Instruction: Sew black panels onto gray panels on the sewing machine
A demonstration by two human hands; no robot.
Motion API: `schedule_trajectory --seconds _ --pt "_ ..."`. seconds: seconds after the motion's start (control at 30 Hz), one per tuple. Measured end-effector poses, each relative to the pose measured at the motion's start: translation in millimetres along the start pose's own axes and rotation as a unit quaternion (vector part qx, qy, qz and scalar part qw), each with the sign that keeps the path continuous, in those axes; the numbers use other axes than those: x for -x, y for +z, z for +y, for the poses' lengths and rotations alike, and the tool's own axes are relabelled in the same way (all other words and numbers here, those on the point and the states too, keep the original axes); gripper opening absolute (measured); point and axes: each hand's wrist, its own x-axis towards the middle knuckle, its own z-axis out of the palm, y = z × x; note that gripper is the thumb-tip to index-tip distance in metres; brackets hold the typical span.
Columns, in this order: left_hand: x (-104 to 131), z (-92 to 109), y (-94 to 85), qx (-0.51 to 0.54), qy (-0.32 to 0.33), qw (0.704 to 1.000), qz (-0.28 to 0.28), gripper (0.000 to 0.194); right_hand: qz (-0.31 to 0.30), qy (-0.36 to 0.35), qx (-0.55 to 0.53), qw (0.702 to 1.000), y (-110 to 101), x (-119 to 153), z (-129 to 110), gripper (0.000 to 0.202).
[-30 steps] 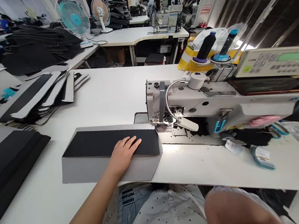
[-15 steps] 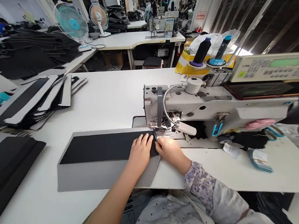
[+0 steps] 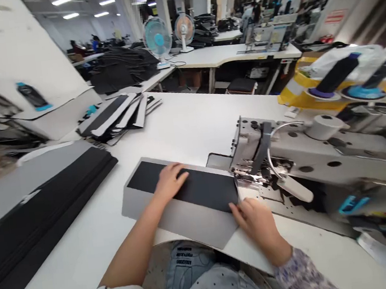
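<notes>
A black strip [image 3: 204,187] lies along a larger grey fabric panel [image 3: 187,221] on the table in front of me. Flat on the strip's left part rests my left hand [image 3: 171,181], its thumb apart from the other fingers. My right hand [image 3: 256,218] pinches the strip's right end near the lower corner, with the fingertips partly hidden. That end lies beside the presser foot and needle area of the sewing machine [image 3: 255,177]. Whether the panel's edge is under the foot I cannot tell.
Dark and grey panels [image 3: 55,209] are stacked at the left, with grey-and-black pieces [image 3: 121,117] piled behind them. Thread cones [image 3: 339,74] stand behind the machine. Blue-handled snips [image 3: 354,201] hang on its body. Fans [image 3: 157,39] and another machine [image 3: 267,35] stand farther back.
My view has turned left. My left hand has slid leftward along the black strip. My right hand has drawn back from the presser foot to the strip's lower right corner.
</notes>
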Motion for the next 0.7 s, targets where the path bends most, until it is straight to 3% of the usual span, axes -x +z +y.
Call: schedule_trajectory --seconds 0.07,0.13,0.2,0.27,0.53,0.63,0.7 --pt "6 -49 -19.2 -0.085 -0.143 0.985 0.05 0.037 -0.032 -0.117 -0.055 0.991 1 6 -24 0.03" --pt "13 -89 -34.5 -0.136 -0.259 0.955 0.05 0.038 -0.082 -0.185 -0.1 0.974 5 11 -48 0.023" --pt "16 -114 -44.1 -0.136 -0.333 0.933 0.016 0.039 -0.123 -0.194 -0.126 0.965 11 14 -64 0.019" --pt "16 -127 -48.2 -0.114 -0.368 0.923 -0.016 0.037 -0.143 -0.186 -0.145 0.961 15 15 -70 0.017" --pt "8 -131 -44.7 -0.106 -0.378 0.919 -0.017 0.035 -0.163 -0.175 -0.167 0.956 17 14 -65 0.017" --pt "16 -119 -32.2 -0.139 -0.348 0.927 0.015 0.042 -0.156 -0.176 -0.165 0.958 16 12 -65 0.015" --pt "22 -100 -16.2 -0.164 -0.287 0.943 0.04 0.048 -0.156 -0.179 -0.156 0.959 14 11 -66 0.013"
